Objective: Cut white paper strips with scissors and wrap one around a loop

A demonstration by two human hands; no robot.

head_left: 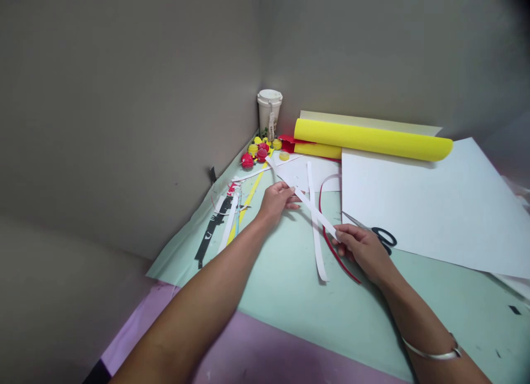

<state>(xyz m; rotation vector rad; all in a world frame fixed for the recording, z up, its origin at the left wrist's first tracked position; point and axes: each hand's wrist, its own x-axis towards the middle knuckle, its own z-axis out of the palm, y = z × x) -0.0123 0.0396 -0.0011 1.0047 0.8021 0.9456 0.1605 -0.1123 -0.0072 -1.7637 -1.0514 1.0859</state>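
Centrally, left hand (pixel 278 201) and right hand (pixel 361 250) pinch a white strip (pixel 307 203) above a loose strip (pixel 318 254); partly hidden scissors (pixel 376 230) lie at four o'clock, a yellow roll (pixel 372 139) at one, a lidded cup (pixel 269 112) at eleven.

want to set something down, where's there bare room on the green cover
Bare: green cover between left forearm and loose middle white strip; mostly bare between right forearm and big white sheet. Crowded: around the cup and balls.

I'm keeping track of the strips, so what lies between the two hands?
Head view: one white paper strip runs between the left hand and right hand; another white strip and a red strip lie beneath.
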